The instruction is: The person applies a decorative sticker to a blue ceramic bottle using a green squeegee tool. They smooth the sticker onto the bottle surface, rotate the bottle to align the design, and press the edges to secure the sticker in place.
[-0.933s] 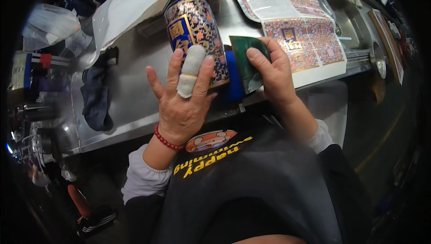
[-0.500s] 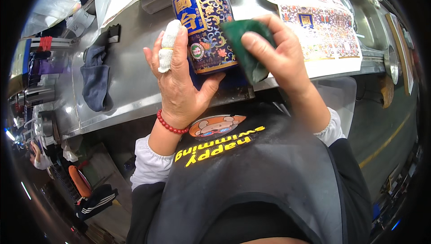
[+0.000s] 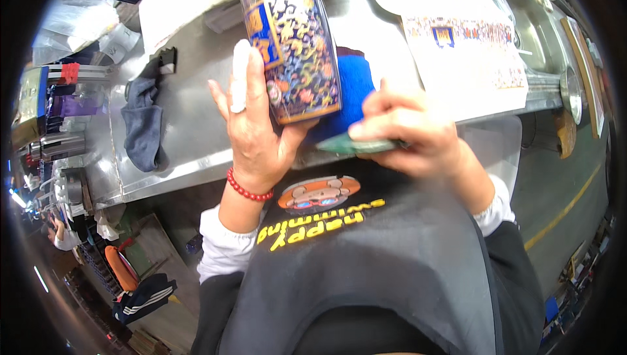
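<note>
A dark blue bottle with a colourful floral label and a blue-and-gold panel lies tilted on a bright blue cloth. My left hand grips its lower left side, thumb by the base; one finger is wrapped in white, and a red bead bracelet circles the wrist. To the right of the bottle's base, my right hand pinches a thin, flat green scraper-like piece, seen nearly edge-on and apart from the bottle. Motion blurs this hand slightly.
Printed floral label sheets lie on the metal worktop at right, beside a sink. A dark grey-blue cloth rests at left. Farther left are a clear plastic bag and metal equipment. The worktop's front edge runs before my apron.
My right hand has pulled the green piece off the bottle's right side, down and toward me, turning it edge-on. The bottle has rolled slightly, its panel shifting left; the blue cloth shows more.
</note>
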A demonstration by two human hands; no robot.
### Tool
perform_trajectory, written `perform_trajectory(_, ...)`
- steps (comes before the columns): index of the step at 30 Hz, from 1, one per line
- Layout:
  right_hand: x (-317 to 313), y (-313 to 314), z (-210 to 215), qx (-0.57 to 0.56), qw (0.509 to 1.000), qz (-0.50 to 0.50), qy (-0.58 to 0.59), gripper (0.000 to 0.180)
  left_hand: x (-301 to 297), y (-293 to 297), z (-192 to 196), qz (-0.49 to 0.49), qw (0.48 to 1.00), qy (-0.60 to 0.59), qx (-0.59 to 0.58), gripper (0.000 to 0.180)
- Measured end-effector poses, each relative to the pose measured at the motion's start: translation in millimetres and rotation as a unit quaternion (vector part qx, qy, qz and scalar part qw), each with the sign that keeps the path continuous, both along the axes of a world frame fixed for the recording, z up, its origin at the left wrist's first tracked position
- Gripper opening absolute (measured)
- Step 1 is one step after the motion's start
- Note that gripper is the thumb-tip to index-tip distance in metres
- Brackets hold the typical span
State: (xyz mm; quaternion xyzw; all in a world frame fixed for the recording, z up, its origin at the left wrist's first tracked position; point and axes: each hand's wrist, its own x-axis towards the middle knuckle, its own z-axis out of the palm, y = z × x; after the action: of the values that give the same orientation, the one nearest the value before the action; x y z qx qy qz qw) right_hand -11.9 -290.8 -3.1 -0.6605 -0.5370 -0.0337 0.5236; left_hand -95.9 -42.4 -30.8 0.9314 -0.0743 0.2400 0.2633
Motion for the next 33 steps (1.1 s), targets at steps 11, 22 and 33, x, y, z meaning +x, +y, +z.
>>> perform_trajectory(11,1.7,1.8,-31.4,0.127,0.89,-0.163,0.406,0.023,-8.8,-27.6,27.4,-0.065,0.974,-0.039,0.214,0.066)
perform_trajectory(22,85.2,76.6,69.1,-0.084,0.923,-0.297,-0.231,0.023,-0.4,-0.4,17.6,0.049,0.997,-0.028,0.049,0.099)
perform_trajectory(33,66.1,67.3,71.2,-0.05,0.951,-0.117,-0.283,0.037,6.7,4.5,27.4,0.028,0.992,-0.082,0.091,0.093)
